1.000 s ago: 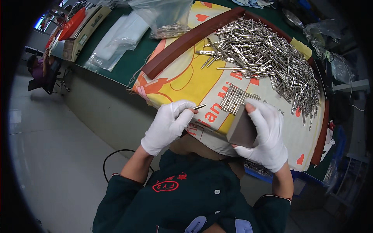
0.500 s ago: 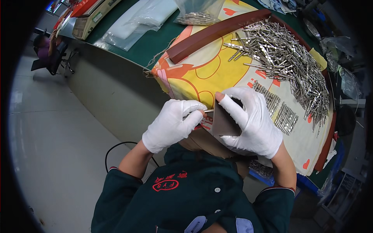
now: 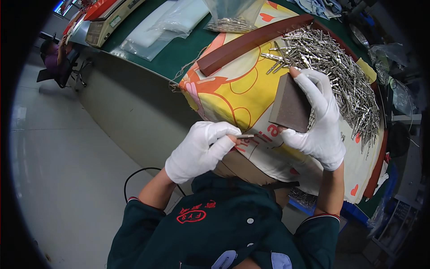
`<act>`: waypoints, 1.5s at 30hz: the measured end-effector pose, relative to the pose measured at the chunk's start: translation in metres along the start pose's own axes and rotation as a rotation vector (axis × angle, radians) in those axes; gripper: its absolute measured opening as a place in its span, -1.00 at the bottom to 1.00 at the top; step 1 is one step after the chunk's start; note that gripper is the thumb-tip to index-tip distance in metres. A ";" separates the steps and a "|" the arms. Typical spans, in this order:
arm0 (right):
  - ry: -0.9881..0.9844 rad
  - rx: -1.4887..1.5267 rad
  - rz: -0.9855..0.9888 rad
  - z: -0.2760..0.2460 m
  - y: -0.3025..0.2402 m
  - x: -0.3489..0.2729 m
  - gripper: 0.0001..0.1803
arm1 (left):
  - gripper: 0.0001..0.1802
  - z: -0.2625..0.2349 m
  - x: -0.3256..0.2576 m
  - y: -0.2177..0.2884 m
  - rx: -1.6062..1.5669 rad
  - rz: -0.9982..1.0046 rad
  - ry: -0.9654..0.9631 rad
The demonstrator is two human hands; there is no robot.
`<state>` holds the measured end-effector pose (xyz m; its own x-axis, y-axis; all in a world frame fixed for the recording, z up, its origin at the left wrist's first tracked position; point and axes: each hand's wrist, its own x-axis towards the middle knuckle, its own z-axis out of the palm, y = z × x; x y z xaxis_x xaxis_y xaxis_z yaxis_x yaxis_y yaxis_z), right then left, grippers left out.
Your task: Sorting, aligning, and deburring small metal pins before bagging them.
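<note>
Both my hands wear white gloves. My left hand [image 3: 200, 150] pinches a small silver metal pin [image 3: 245, 136] between thumb and fingers, its tip pointing right. My right hand [image 3: 319, 121] grips a dark brown rectangular sanding block [image 3: 291, 106], held upright just right of the pin. The two hands hover over the near edge of a padded tray covered in yellow, orange and white printed cloth [image 3: 233, 92]. A large heap of silver metal pins [image 3: 340, 71] lies on the cloth beyond my right hand.
A dark red wooden rim [image 3: 253, 42] borders the tray. The green table [image 3: 174, 40] carries clear plastic bags [image 3: 156, 31], a bag of pins [image 3: 230, 20] and a beige machine [image 3: 109, 20]. A seated person [image 3: 53, 56] is far left. A black cable [image 3: 134, 177] lies on the grey floor.
My right hand has lifted the block up and away to the right, off the pin. My left hand keeps holding the pin near the tray's edge.
</note>
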<state>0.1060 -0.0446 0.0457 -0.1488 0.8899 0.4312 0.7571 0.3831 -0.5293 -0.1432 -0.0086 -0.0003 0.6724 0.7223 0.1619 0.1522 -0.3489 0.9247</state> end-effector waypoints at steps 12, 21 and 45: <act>-0.093 -0.013 -0.174 0.024 -0.008 -0.018 -0.16 | -0.68 -0.012 0.009 -0.011 -0.544 -0.579 -0.067; -0.144 0.044 -0.209 0.021 -0.012 0.003 -0.40 | -0.76 -0.002 0.010 0.002 -0.153 -0.328 -0.134; -0.056 -0.197 -0.066 0.007 0.009 -0.012 -0.28 | -0.80 0.009 0.013 0.007 -0.014 -0.112 -0.298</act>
<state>0.1106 -0.0500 0.0309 -0.2333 0.8791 0.4157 0.8535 0.3900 -0.3456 -0.1267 -0.0076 0.0051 0.8351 0.5480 -0.0478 0.2290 -0.2674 0.9360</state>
